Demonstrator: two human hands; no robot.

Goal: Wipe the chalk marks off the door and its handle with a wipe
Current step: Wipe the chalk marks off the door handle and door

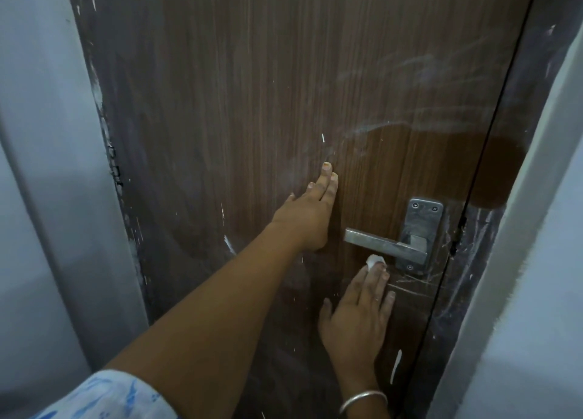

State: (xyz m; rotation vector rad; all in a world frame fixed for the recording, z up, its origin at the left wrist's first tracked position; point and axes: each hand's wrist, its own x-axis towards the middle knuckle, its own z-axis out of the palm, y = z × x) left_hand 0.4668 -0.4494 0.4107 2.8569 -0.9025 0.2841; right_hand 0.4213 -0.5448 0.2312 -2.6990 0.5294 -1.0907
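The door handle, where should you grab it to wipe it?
Grab the handle on its long flat bar near the free left end, coming from the left. The bar sticks out sideways from the plate, and the right hand with the wipe sits just below it.

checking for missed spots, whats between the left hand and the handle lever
Only bare brown door shows in the head view: a narrow strip separates the left hand, flat on the door, from the lever tip. No clear chalk shows there.

Chalk-smeared door with handle
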